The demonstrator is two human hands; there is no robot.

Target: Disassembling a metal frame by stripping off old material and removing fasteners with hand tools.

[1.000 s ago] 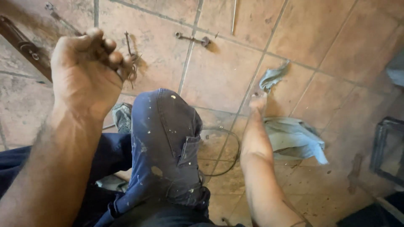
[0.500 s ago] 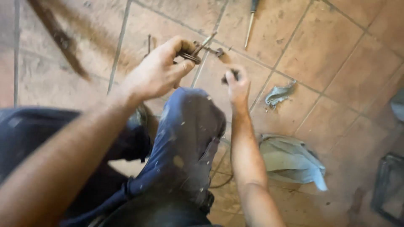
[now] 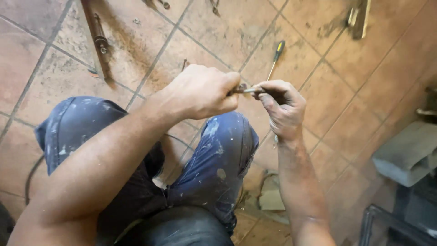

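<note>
Above the raised knee, both hands meet over the tiled floor (image 3: 318, 91). Left hand (image 3: 200, 93) curled into a tight fist, fingers wrapped round one end of a small metal tool (image 3: 248, 89); only a short silvery stretch shows between the two hands, so its exact kind cannot be told. Right hand (image 3: 283, 105) closed on the other end, thumb and forefinger pinching it, remaining fingers folded under. Knuckles of the two hands nearly touching.

Person sits on the floor in paint-spattered blue jeans (image 3: 218, 155), one knee directly beneath the hands.

On the tiles just beyond the right hand: a screwdriver (image 3: 276, 57) with a black and yellow handle, tip pointing towards the hands. Farther left, a long rusty metal bar (image 3: 98, 38) lies at a slant. A dark cable (image 3: 34, 171) curves beside the left leg. Crumpled rag (image 3: 271, 196) lies by the right forearm. Grey block (image 3: 405, 152) at right edge.
</note>
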